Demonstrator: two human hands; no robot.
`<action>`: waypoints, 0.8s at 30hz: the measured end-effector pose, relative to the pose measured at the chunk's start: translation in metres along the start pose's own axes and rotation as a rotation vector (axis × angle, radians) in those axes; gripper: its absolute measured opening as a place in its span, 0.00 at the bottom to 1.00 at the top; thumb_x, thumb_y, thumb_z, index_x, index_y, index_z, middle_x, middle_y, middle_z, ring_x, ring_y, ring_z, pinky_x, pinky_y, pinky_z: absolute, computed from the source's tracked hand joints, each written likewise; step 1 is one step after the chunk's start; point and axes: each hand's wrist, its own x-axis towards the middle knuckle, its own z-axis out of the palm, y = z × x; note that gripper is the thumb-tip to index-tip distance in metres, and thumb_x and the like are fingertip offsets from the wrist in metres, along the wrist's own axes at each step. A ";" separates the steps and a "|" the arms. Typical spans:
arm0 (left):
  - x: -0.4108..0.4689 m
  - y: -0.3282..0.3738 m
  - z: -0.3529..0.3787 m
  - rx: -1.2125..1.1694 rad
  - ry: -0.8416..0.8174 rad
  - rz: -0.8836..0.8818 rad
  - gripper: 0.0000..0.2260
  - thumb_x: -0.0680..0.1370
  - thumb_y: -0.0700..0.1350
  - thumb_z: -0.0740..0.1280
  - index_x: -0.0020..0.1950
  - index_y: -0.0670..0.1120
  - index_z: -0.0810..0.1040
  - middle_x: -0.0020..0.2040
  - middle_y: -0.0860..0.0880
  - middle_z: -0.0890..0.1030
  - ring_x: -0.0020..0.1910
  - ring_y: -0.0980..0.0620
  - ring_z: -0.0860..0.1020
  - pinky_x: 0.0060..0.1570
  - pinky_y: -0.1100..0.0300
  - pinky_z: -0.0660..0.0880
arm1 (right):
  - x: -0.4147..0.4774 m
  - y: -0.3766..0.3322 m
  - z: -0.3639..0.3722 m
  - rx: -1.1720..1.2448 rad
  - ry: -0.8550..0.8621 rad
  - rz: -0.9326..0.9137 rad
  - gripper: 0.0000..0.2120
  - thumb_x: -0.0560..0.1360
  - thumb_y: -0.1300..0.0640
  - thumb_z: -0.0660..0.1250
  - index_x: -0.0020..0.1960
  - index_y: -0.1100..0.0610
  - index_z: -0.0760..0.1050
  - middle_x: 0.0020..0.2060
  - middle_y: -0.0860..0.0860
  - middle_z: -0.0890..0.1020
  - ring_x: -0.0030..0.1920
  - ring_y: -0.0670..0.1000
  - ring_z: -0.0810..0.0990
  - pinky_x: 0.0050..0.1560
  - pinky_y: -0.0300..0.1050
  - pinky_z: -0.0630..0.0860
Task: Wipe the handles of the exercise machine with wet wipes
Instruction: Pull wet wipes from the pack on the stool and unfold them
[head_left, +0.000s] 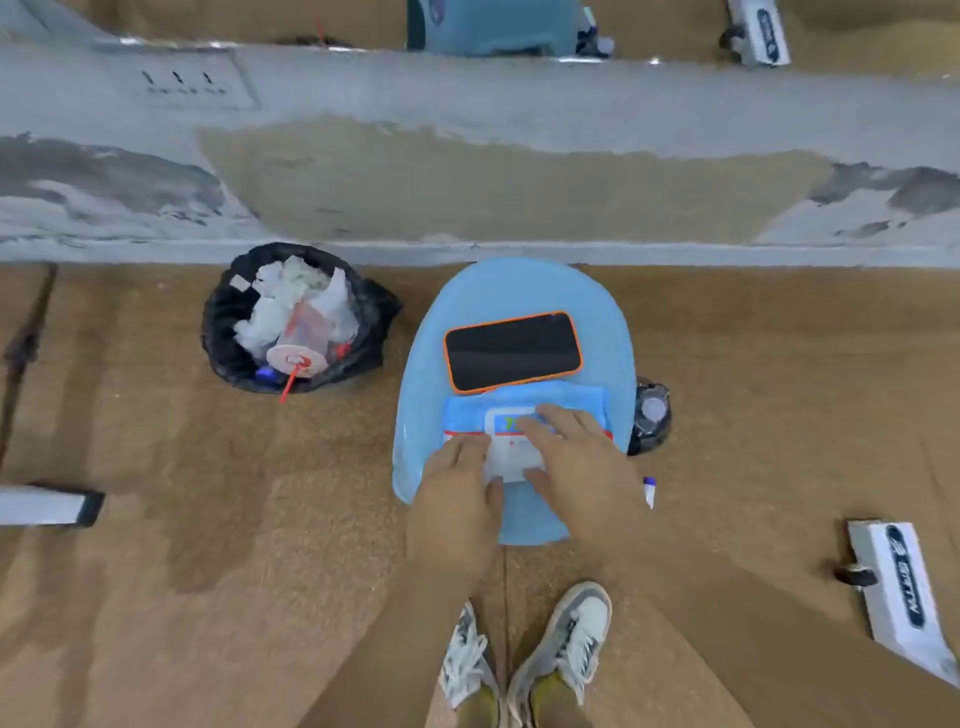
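A blue pack of wet wipes lies on a light blue stool in front of me, just below a phone in an orange case. My left hand rests on the pack's near left part, fingertips at the white flap. On the right, my right hand lies over the pack with its fingers straight on the flap and label. No exercise machine handle is plainly in view.
A black-lined bin full of crumpled wipes and a cup stands left of the stool. A dark bottle sits by its right side. White machine feet lie at far right and far left. A mirrored wall rises behind.
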 end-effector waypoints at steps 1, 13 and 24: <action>0.004 -0.004 0.005 0.008 0.017 -0.007 0.16 0.75 0.44 0.67 0.62 0.46 0.73 0.62 0.48 0.75 0.61 0.47 0.72 0.58 0.55 0.69 | 0.006 0.004 0.001 -0.021 0.033 -0.020 0.23 0.73 0.53 0.68 0.67 0.52 0.70 0.68 0.52 0.71 0.66 0.57 0.69 0.60 0.53 0.73; 0.018 -0.007 0.007 -0.002 0.076 -0.125 0.18 0.73 0.53 0.69 0.61 0.49 0.73 0.55 0.50 0.74 0.56 0.48 0.71 0.51 0.54 0.71 | 0.015 0.006 -0.014 -0.258 -0.047 -0.146 0.26 0.70 0.43 0.68 0.63 0.52 0.67 0.62 0.51 0.69 0.62 0.54 0.68 0.45 0.51 0.78; 0.015 -0.009 0.010 -0.002 0.094 -0.104 0.20 0.71 0.49 0.72 0.62 0.48 0.74 0.55 0.49 0.76 0.54 0.47 0.72 0.51 0.56 0.68 | 0.014 0.004 -0.002 -0.271 0.064 -0.126 0.19 0.62 0.53 0.73 0.50 0.60 0.78 0.49 0.55 0.81 0.48 0.58 0.79 0.29 0.49 0.78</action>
